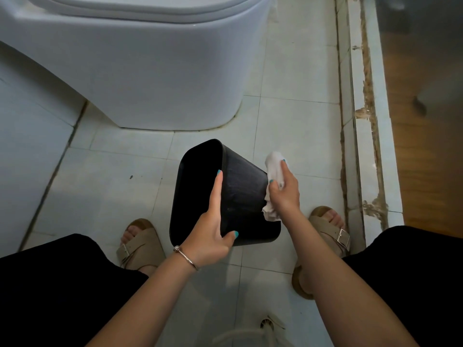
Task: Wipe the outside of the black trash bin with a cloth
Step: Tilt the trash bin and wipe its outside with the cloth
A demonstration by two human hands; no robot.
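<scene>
**Bin tipped, cloth on its side**

Black trash bin (240, 194) tilted above the tiled floor (120, 171), mouth facing left. Left hand (213, 234) grips its rim, fingers inside. Right hand (285, 191) pinches white cloth (273, 166) against the outer wall.

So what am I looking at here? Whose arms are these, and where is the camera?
There is no machine here: a person wears one camera on the head, looking down at their own arms. The left hand holds a black bin tipped on its side, fingers along the rim and wall. The right hand grips a white cloth against the bin's outer wall. Below is a tiled floor, with a white toilet ahead and the person's sandals on either side.
</scene>
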